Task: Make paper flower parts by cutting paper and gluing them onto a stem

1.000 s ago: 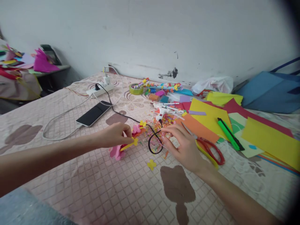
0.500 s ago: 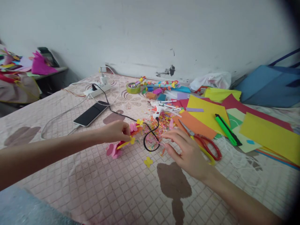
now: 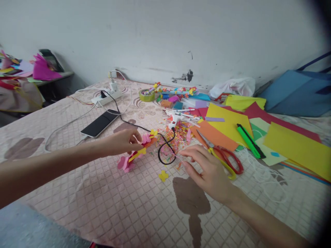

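Presumably steadying it, the left hand touches the pink-and-yellow paper-flower strip on the beige checked cloth, the right hand beside a looped black cable (whether either pinches, I cannot tell).

Inscriptions: none legible. Texts, labels, brands, numbers and signs: none that can be read on any item in view.

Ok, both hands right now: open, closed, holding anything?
Left hand: fingers curled at the pink-and-yellow paper flowers; whether gripping can't be told.
Right hand: fingers curved, partly spread; can't tell if anything's held.
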`<state>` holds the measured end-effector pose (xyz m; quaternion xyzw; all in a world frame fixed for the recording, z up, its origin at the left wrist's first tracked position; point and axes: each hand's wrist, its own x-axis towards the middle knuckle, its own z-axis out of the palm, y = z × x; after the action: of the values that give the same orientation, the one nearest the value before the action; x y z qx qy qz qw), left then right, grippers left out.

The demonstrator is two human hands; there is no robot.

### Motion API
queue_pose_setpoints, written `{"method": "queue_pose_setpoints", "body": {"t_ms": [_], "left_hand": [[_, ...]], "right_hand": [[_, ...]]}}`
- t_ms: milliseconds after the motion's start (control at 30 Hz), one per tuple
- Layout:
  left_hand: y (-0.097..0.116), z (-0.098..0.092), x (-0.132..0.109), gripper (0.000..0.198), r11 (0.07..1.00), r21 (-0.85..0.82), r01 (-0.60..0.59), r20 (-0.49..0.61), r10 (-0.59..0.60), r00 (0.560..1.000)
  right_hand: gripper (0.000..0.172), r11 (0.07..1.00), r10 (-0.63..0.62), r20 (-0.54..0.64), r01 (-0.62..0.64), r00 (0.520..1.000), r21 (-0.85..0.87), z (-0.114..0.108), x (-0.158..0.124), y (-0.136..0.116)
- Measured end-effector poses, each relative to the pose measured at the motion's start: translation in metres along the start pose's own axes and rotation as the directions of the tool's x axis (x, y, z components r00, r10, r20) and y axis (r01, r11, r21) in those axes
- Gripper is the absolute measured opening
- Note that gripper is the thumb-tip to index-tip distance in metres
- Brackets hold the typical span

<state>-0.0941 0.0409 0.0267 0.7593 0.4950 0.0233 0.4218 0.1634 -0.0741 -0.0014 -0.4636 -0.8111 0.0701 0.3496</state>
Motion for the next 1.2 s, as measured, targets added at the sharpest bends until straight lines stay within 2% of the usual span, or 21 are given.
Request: {"method": "queue_pose_setpoints", "body": {"t_ms": [133,267,400,567,733,833,900,967,1000,1067,1200], "left_hand": [[-0.006,-0.002,-0.009,0.022,0.997,0.044,-0.069,-0.02,0.07,0.997],[-0.004,0.0,-0.02,0.017,0.964,0.241,-0.112,-0.166,0.155,0.974],[0.001,0.005,-0.03,0.015,0.905,0.416,-0.092,-0.283,0.225,0.932],[-0.004,0.006,-0.041,0.019,0.809,0.587,-0.032,-0.359,0.295,0.886],[-0.009,0.004,-0.053,0.024,0.783,0.622,0.001,-0.411,0.325,0.852],[-0.006,0.005,-0.065,0.017,0.802,0.597,0.0,-0.483,0.36,0.798],[-0.003,0.008,-0.074,0.013,0.823,0.565,-0.048,-0.544,0.417,0.728],[-0.001,0.013,-0.081,0.008,0.842,0.524,-0.128,-0.594,0.469,0.654],[0.001,0.017,-0.084,0.007,0.852,0.496,-0.17,-0.603,0.478,0.639],[0.004,0.025,-0.086,0.008,0.875,0.41,-0.259,-0.596,0.471,0.65],[0.01,0.045,-0.077,0.009,0.912,0.189,-0.364,-0.472,0.409,0.781]], "right_hand": [[0.015,0.991,0.078,0.078,-0.086,0.994,0.107,0.004,-0.003,-0.004],[0.014,0.974,0.108,0.227,-0.148,0.968,0.17,0.013,-0.004,-0.007],[0.011,0.978,0.133,0.336,-0.179,0.933,0.11,0.025,-0.004,-0.01],[0.012,0.96,0.272,0.368,-0.278,0.889,-0.038,0.037,-0.005,-0.015],[0.011,0.938,0.315,0.401,-0.345,0.86,0.003,0.043,-0.005,-0.018],[0.012,0.921,0.32,0.393,-0.38,0.862,0.084,0.043,-0.004,-0.017],[0.01,0.887,0.334,0.393,-0.427,0.857,0.177,0.041,-0.004,-0.018],[0.008,0.815,0.359,0.397,-0.491,0.845,0.309,0.037,-0.002,-0.02],[0.006,0.768,0.373,0.397,-0.519,0.839,0.375,0.036,0.0,-0.022],[0.005,0.687,0.402,0.387,-0.553,0.83,0.471,0.033,0.006,-0.027],[0.007,0.634,0.429,0.328,-0.54,0.841,0.554,0.033,0.019,-0.037]]}}
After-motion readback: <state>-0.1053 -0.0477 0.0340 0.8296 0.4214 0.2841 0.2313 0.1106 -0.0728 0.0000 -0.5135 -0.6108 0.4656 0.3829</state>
